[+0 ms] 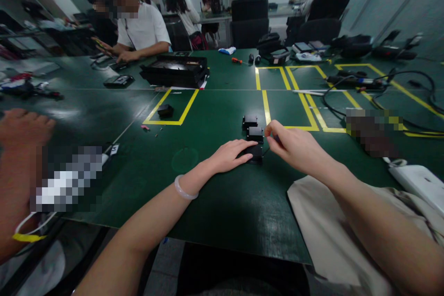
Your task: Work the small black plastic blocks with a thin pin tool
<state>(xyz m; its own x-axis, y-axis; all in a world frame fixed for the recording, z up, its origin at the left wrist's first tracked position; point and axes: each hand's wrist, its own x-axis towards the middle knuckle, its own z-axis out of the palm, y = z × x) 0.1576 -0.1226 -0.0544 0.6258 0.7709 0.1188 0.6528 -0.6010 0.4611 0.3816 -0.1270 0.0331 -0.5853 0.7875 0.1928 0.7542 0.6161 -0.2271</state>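
Note:
Three small black box-shaped parts stand in a row on the green table in front of me. My left hand (231,155) holds the nearest black box (255,153), with the thumb at its near side and the fingers along its far side. Just beyond it sits the middle black box (255,134), and the farthest black box (249,121) is behind that. My right hand (286,141) is closed in a pinch at the right end of the boxes. A thin dark bit shows below its fingertips, too small to name.
Yellow tape (267,108) marks rectangles on the table. A black tray (175,70) stands farther back, left of an orange screwdriver (237,60). Beige cloth (322,222) lies under my right forearm, near a white device (419,185). Another person's arm (21,148) rests at left.

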